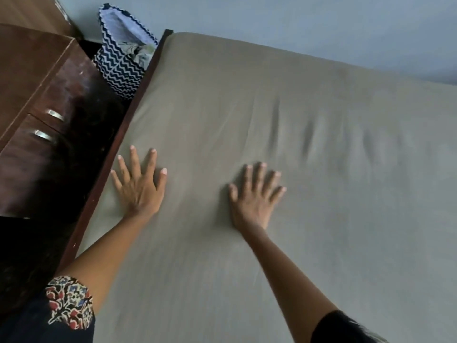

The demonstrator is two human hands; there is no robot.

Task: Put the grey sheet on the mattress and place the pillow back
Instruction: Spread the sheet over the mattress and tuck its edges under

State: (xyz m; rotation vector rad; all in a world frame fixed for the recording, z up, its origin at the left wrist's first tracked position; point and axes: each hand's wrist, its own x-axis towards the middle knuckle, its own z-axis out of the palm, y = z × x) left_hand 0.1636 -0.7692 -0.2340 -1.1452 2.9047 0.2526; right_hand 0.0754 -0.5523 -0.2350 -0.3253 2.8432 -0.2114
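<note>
cuff: a patterned cuff [70,302] on our left arm sits at the bottom edge of the view.
left hand: our left hand [139,186] lies palm down on the sheet, close to the rail. Its 5 fingers are straight and spread, gripping nothing.
right hand: our right hand [256,196] lies palm down further in from the rail. Its fingers are straight and fanned, pressing flat and holding nothing.
sheet: the grey sheet [247,268] is spread over the mattress and covers all the top we can see, out to the far corner. The mattress itself is hidden beneath it.
creases: a few soft creases [309,139] run beyond the right hand, apart from it.
handling: we judge the sheet light, thin and limp, likely to slide and bunch under a palm. Flat palms suit sweeping out the creases. To pull it taut we would pinch the hem at an edge or corner, never the middle.
step: we judge this as smoothing, with the pillow not yet placed.
pillow: not in view, so we cannot tell where it lies.
rail: a dark wooden rail [127,120] runs along the sheet's left side.
drawers: brown drawers [37,95] with 2 metal handles stand just beside the rail.
bag: a zigzag bag [118,65] stands beyond the drawers, against the rail.
wall: a pale blue wall [296,21] lies behind the bed.
</note>
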